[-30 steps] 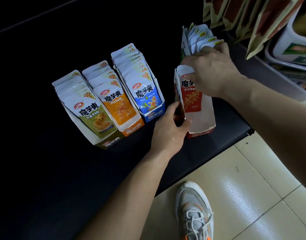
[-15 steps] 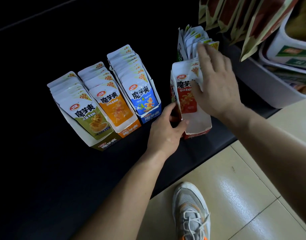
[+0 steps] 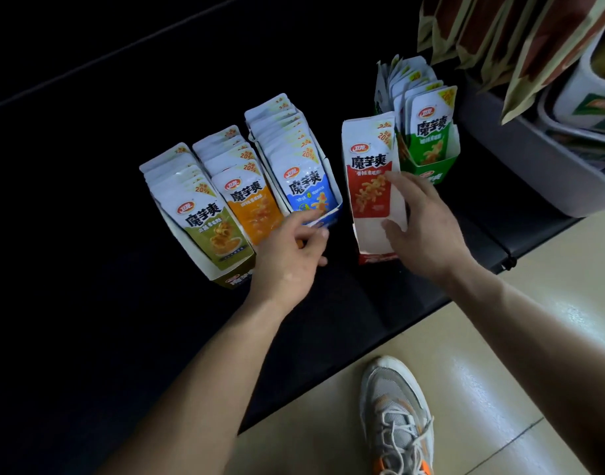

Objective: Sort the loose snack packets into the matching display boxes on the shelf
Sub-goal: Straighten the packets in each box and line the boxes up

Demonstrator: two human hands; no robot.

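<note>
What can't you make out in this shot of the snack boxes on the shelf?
Head view only:
- Packets behind the front red packet in the red box: that packet hides them.
- Lower corner of the orange packet: covered by the left hand.
- Hanging bags, top right: cut off by the frame edge.
- Small print on every packet: too small and blurred.

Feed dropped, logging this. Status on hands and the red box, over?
Left hand at blue display box front lip, grip unclear. Right hand open on red packet in red display box. Nothing blocking.
</note>
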